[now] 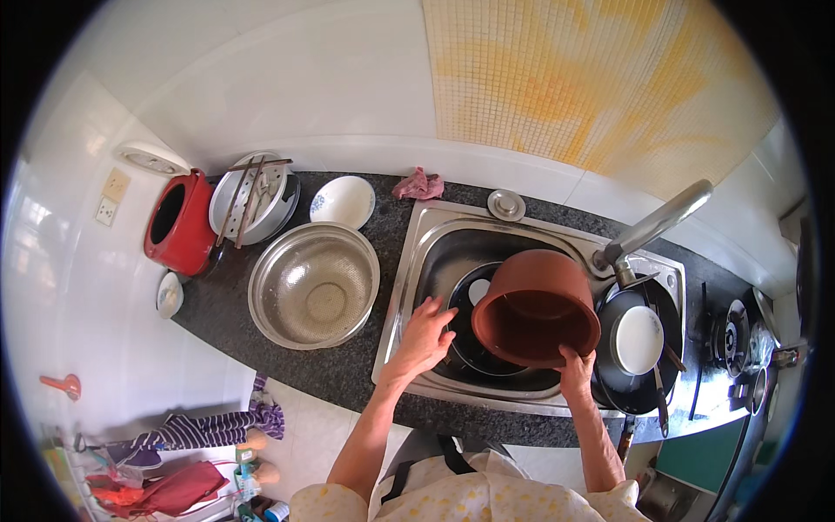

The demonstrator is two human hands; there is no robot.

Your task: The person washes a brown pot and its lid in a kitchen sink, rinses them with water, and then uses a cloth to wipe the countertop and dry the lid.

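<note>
My right hand [576, 373] grips the rim of a reddish-brown pot [535, 277], tilted so that its open mouth faces me, above the stainless steel sink [450, 241]. Just left of the pot is my left hand [424, 336], holding nothing, with its fingers apart. Beneath both, in the basin, lies a black pan [462, 297] with a white item [479, 291] in it, partly covered by the pot. At the sink's right end a black wok [610, 385] carries a white bowl [639, 340] and utensils.
A metal faucet [659, 218] rises behind the sink. On the left counter stand a steel colander [313, 287], a patterned bowl [342, 202], a white basket [261, 222] with chopsticks across it and a red pot [179, 225]. A pink cloth [419, 184] and a drain strainer [506, 205] lie behind. A gas burner [736, 336] is far right.
</note>
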